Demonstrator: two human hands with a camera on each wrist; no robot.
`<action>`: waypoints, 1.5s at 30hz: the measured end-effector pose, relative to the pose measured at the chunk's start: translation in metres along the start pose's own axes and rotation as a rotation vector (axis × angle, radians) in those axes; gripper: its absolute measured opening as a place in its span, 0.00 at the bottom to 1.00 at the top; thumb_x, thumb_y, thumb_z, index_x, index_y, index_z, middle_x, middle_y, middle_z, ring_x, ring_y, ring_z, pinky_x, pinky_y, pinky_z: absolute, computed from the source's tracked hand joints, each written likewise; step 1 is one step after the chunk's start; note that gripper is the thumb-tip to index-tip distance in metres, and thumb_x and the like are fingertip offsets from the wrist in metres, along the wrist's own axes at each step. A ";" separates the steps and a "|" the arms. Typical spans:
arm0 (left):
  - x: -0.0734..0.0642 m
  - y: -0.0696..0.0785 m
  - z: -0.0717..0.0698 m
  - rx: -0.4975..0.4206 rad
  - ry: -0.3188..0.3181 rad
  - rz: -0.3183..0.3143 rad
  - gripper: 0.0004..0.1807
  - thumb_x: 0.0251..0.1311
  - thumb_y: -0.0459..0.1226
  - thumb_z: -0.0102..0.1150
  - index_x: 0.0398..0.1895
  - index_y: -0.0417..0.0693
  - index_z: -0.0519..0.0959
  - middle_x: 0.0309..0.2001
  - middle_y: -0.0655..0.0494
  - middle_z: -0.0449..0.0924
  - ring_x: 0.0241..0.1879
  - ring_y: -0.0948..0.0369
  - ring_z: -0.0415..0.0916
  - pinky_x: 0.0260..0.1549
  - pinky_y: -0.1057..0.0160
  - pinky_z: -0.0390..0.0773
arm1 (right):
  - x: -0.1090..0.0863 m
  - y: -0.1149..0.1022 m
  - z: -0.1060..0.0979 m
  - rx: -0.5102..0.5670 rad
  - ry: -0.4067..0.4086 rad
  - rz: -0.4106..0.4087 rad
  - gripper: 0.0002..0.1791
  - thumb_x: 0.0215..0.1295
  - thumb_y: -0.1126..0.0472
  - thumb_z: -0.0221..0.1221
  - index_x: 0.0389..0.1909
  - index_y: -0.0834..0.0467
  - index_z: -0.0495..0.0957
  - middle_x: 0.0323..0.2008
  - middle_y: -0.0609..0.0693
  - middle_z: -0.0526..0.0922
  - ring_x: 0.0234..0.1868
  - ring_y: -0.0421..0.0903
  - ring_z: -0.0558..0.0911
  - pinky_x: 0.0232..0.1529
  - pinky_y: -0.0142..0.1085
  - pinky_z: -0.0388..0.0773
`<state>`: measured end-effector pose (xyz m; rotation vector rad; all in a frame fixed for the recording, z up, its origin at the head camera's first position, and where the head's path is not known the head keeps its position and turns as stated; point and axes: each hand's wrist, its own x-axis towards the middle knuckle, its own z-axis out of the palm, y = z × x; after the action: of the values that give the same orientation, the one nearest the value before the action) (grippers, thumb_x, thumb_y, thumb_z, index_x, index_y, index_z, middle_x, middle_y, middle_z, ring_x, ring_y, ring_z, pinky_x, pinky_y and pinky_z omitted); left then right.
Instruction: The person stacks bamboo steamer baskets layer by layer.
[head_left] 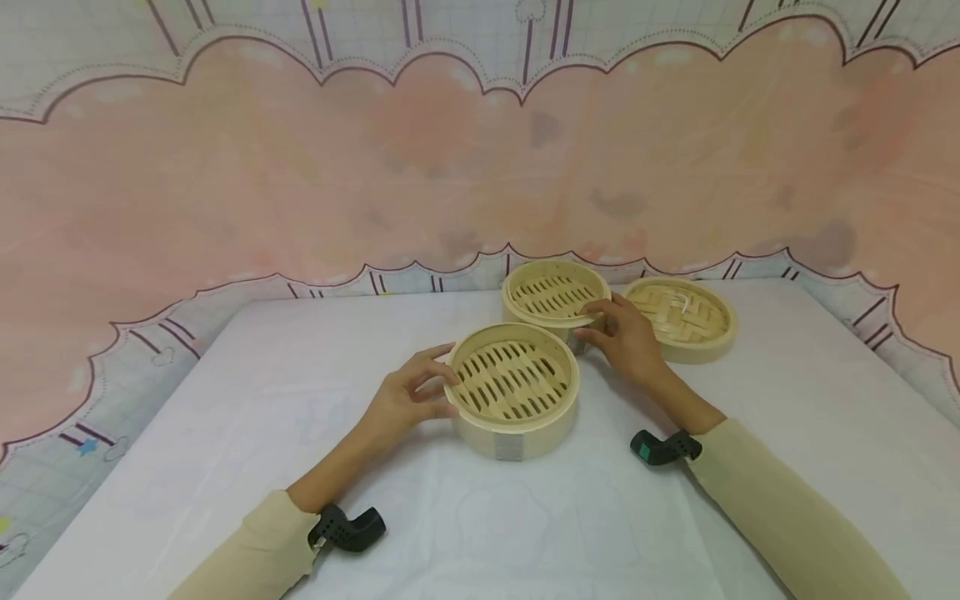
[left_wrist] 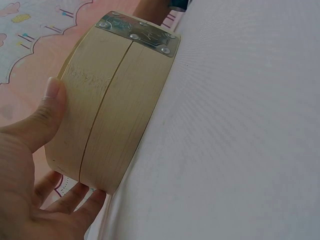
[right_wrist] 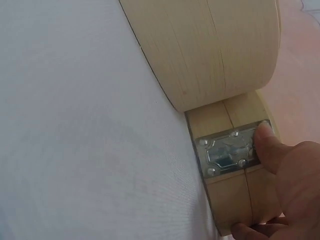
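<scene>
1. Front basket (head_left: 513, 383): mid-surface, upright, slatted floor up. Looks light, fairly stiff; smooth wall might slide a bit under dry fingers.
2. Left hand (head_left: 412, 392) grips its left wall, thumb and fingers spread round the side. Good place, I'd say; a second hold opposite would steady it.
3. Back basket (head_left: 555, 292): just behind, slightly right. Touching the front one? Can't tell from here.
4. Right hand (head_left: 626, 337) holds its right side, thumb on the metal plate (right_wrist: 230, 152). Probably light too; thin slats likely the fragile bit, so take the wall, not the floor.
5. Woven lid (head_left: 682, 317): lying right of the back basket, small loop on top.
6. Surface (head_left: 465, 533): white cloth, faint creases.
7. Room: printed curtain (head_left: 315, 183) behind, peach with scalloped borders.
</scene>
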<state>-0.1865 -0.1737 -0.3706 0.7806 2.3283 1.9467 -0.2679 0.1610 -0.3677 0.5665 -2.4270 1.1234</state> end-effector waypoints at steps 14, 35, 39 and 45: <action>-0.001 0.001 0.000 0.010 0.001 -0.009 0.19 0.45 0.30 0.73 0.42 0.40 0.77 0.69 0.52 0.61 0.66 0.49 0.61 0.60 0.55 0.69 | 0.008 -0.009 -0.014 -0.031 0.027 -0.009 0.19 0.54 0.59 0.69 0.45 0.62 0.79 0.41 0.60 0.78 0.25 0.48 0.73 0.28 0.38 0.72; 0.000 0.000 0.000 0.010 -0.006 0.013 0.19 0.45 0.28 0.73 0.41 0.39 0.77 0.68 0.52 0.61 0.66 0.50 0.61 0.60 0.56 0.69 | 0.016 -0.028 -0.050 0.005 0.108 0.006 0.18 0.57 0.61 0.67 0.47 0.62 0.78 0.51 0.59 0.76 0.44 0.50 0.73 0.45 0.38 0.79; 0.000 0.000 0.000 0.012 -0.006 0.016 0.19 0.45 0.29 0.73 0.41 0.39 0.77 0.68 0.52 0.61 0.66 0.50 0.62 0.60 0.56 0.69 | 0.016 -0.031 -0.053 0.030 0.087 0.027 0.19 0.57 0.60 0.67 0.47 0.63 0.78 0.58 0.61 0.73 0.57 0.53 0.73 0.52 0.46 0.78; 0.001 -0.001 0.000 0.003 -0.012 0.036 0.19 0.45 0.28 0.72 0.41 0.38 0.77 0.68 0.49 0.61 0.66 0.48 0.61 0.60 0.56 0.69 | 0.016 -0.036 -0.053 0.093 0.053 0.036 0.18 0.56 0.61 0.67 0.46 0.64 0.78 0.59 0.62 0.73 0.67 0.57 0.63 0.55 0.53 0.74</action>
<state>-0.1875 -0.1739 -0.3716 0.8378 2.3264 1.9473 -0.2524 0.1784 -0.3059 0.5171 -2.3583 1.2557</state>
